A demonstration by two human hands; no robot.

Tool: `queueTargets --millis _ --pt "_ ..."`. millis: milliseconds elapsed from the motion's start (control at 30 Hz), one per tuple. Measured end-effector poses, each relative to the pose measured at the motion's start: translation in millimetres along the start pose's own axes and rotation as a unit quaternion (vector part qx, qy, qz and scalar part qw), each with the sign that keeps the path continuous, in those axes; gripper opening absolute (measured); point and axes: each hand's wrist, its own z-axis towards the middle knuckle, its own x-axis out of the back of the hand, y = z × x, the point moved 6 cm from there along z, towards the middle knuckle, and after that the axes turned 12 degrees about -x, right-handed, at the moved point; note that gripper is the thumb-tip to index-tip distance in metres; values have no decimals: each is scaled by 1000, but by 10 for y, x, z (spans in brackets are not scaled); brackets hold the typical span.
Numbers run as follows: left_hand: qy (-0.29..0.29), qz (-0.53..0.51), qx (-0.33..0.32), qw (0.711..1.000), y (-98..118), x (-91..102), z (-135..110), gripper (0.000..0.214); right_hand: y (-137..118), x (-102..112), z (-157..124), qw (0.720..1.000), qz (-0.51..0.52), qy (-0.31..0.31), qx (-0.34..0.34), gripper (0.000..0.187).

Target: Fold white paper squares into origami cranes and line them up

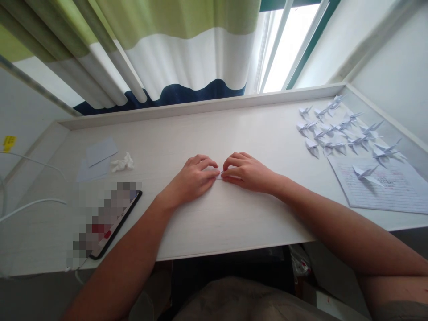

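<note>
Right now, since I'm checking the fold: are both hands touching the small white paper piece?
Touching. The head view shows the left hand and right hand with fingertips pinched onto the small white paper piece, with no gap visible.

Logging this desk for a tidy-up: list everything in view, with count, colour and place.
small white folded paper piece: one, white, desk middle, pinched between both hands
folded white paper cranes: about fifteen, white, far right of desk; one sits on the lined sheet
lined paper sheet: one, white with print, right edge
blank paper sheets: two, white, far left, overlapping
crumpled paper scrap: one, white, beside the sheets
black-edged phone: one, screen blurred, near left
thin cables: two, white, left edge
striped fabric curtain: one, green, white, navy, behind desk
pale wooden desk: one, whitish
left hand: one, fingertips on the piece
right hand: one, fingertips on the piece
</note>
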Motion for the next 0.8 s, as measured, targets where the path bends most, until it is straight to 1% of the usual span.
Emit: queueTargets --millis 67,167,267,367,533,800 --pt "-3 -9 -6 1000 21 -7 0 28 6 -8 4 1000 7 1 0 23" --pt "14 -19 -16 1000 30 12 -4 27 18 -14 9 1000 13 5 4 24" --pt "21 -4 -30 999 30 21 -8 18 28 -17 13 1000 20 12 14 24" --pt "19 19 -24 999 15 10 -13 15 52 -26 23 999 40 9 18 21" --pt "21 33 -26 999 7 -28 -16 17 110 -43 38 996 87 -9 2 19" --pt "24 13 -2 1000 4 -55 10 24 119 -54 59 996 92 -12 -1 24"
